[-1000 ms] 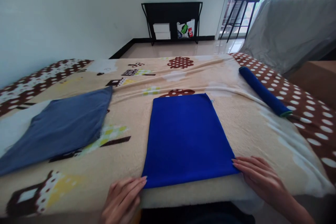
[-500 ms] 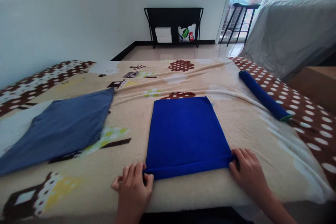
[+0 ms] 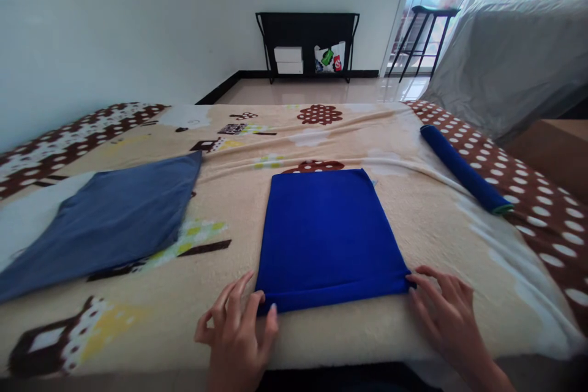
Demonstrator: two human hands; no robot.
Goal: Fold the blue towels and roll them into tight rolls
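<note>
A bright blue cloth (image 3: pixel 331 233) lies flat on the patterned blanket (image 3: pixel 229 196), its near edge turned over in a narrow fold. At the fold's left end is my left hand (image 3: pixel 239 324), fingers apart, with the fingertips touching the corner. My right hand (image 3: pixel 445 312) rests by the right end of the fold, its fingers spread and the tips against that corner. Neither hand grips the cloth. To the left a grey-blue cloth (image 3: pixel 124 214) is spread out flat. A rolled dark blue cloth (image 3: pixel 463 168) lies on the right.
Behind the bed stands a black rack (image 3: pixel 307 30) holding white boxes (image 3: pixel 288 60) and a printed bag (image 3: pixel 329 58). A black stool (image 3: pixel 427 33) is by the window. At the right are a plastic-covered piece of furniture (image 3: pixel 519 55) and a cardboard box (image 3: pixel 551 150).
Both hands have loosened from the folded near edge and their fingers have opened out. The blue cloth keeps its narrow fold. The view has shifted slightly.
</note>
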